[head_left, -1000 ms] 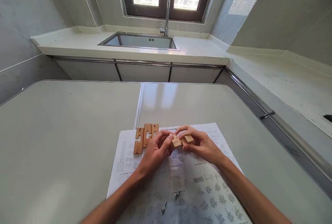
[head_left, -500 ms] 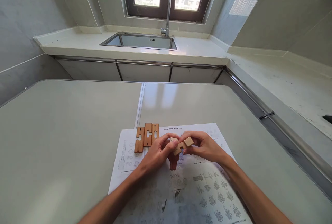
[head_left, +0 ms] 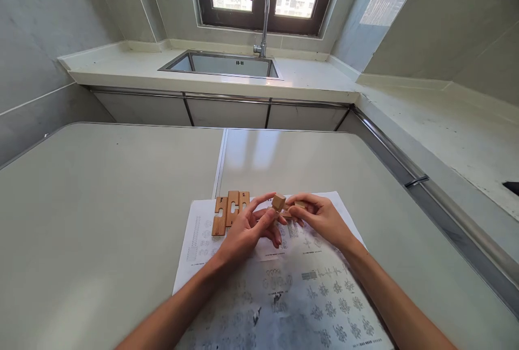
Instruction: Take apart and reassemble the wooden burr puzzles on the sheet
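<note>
Both my hands meet over a printed instruction sheet (head_left: 284,290) on the table. My left hand (head_left: 247,228) pinches a small notched wooden puzzle piece (head_left: 278,202) that stands on end between my fingertips. My right hand (head_left: 320,219) grips a second wooden piece (head_left: 298,206) crossed against the first; most of it is hidden by my fingers. Three flat notched wooden pieces (head_left: 230,210) lie side by side on the sheet's far left corner, just left of my left hand, with handwritten numbers on them.
The pale table (head_left: 101,204) has a seam (head_left: 219,160) down its middle. Beyond it runs a counter with a steel sink (head_left: 221,64) and a tall faucet (head_left: 261,12) under a window. A second counter (head_left: 446,133) runs along the right.
The two pieces in my hands have been turned and lifted slightly farther away; one now stands upright instead of lying level. The three pieces on the sheet have not moved.
</note>
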Available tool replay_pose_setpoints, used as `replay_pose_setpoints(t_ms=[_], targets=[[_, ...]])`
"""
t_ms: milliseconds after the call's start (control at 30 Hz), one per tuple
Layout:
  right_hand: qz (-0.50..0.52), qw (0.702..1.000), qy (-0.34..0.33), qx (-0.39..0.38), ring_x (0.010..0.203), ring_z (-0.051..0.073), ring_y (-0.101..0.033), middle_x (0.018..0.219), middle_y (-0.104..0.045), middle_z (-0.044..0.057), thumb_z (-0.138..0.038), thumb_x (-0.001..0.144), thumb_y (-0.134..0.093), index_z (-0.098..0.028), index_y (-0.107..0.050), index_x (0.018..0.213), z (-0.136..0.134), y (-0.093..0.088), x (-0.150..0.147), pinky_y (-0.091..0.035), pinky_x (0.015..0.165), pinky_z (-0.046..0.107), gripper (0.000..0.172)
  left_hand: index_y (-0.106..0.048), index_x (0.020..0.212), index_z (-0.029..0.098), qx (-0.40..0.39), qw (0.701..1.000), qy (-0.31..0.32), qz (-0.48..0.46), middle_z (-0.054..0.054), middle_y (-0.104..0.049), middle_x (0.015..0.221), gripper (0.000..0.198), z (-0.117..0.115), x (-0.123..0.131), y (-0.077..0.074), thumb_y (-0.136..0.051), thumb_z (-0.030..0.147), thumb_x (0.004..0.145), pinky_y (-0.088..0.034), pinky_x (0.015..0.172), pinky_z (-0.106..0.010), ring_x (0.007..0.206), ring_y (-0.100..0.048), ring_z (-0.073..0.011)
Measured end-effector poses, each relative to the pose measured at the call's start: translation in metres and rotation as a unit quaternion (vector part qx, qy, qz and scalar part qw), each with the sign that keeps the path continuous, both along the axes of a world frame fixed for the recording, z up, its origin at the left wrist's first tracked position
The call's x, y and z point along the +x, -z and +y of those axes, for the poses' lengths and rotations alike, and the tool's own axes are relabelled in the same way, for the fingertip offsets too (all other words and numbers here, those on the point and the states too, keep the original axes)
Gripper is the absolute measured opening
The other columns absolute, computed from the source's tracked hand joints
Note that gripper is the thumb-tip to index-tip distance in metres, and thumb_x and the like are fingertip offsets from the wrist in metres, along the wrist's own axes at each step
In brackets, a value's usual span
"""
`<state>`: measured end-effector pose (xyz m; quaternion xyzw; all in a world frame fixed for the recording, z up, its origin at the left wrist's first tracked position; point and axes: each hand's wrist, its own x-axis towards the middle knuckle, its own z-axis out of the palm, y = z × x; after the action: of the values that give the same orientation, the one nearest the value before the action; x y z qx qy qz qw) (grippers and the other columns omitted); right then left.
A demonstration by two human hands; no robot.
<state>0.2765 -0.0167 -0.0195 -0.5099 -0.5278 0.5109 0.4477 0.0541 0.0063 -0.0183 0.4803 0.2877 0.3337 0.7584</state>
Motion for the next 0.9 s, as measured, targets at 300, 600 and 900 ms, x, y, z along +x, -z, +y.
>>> replay_pose_setpoints(t_ms=[300,600,900], targets=[[0.148,0.989,-0.015,-0.027,0.106,0.026,-0.074,0.125,-0.075,0.013,-0.054,0.096,-0.07,-0.022,-0.066,0.13,0.004,0.007,0.002,-0.058,0.094,0.041,0.046,-0.06,0.136,0.014,-0.003,0.998,-0.057,0.009,-0.013,-0.079,0.112,0.058,-0.001,0.003,-0.004,-0.078,0.047,0.092,-0.06,0.097,-0.042,0.092,-0.078,-0.023],[0.14,0.99,0.015,0.004,0.077,0.018,-0.063,0.097,-0.074,0.007,-0.058,0.095,-0.07,-0.022,-0.071,0.126,0.001,0.011,-0.003,-0.053,0.082,0.037,0.048,-0.06,0.135,0.014,-0.016,1.0,0.004,0.011,-0.019,-0.075,0.125,0.061,-0.005,0.006,-0.004,-0.078,0.05,0.09,-0.06,0.102,-0.046,0.103,-0.079,-0.0294],[0.102,0.994,-0.022,0.01,0.077,0.017,-0.061,0.088,-0.071,0.003,-0.05,0.098,-0.068,-0.023,-0.073,0.122,-0.001,0.006,-0.005,-0.051,0.081,0.034,0.037,-0.05,0.142,0.015,-0.021,0.999,-0.026,0.029,-0.015,-0.079,0.114,0.066,-0.007,0.008,-0.001,-0.076,0.05,0.093,-0.063,0.095,-0.048,0.097,-0.08,-0.0291]])
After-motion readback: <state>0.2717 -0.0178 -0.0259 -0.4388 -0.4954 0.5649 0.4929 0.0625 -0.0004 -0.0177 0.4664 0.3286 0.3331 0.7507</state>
